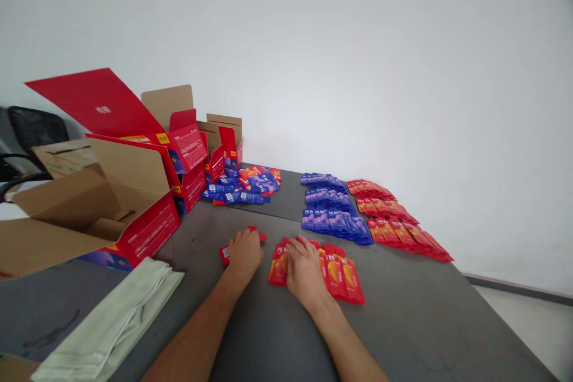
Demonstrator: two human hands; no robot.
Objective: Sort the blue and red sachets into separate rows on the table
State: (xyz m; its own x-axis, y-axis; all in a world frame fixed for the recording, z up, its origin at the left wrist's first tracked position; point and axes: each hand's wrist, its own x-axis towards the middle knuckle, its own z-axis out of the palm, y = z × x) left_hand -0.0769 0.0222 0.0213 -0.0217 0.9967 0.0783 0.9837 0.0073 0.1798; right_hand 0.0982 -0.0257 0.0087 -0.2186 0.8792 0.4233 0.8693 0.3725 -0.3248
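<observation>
From my remote station I see my left hand [244, 255] curled over a red pouch [225, 255] on the counter [403, 316]; I cannot tell whether that grip is closed on it. My right hand [306, 270] lies across the overlapping row of red pouches [336, 274] just beside, its grip equally unclear to me, with blue pouches [333, 224] stacked beyond.

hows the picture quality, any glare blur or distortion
Head view throughout: the wall is brightest around its middle, darkest at the top right corner; fine print on the red packets by the right hand is too soft to read; wide-angle stretch seems to show toward the edges.
</observation>
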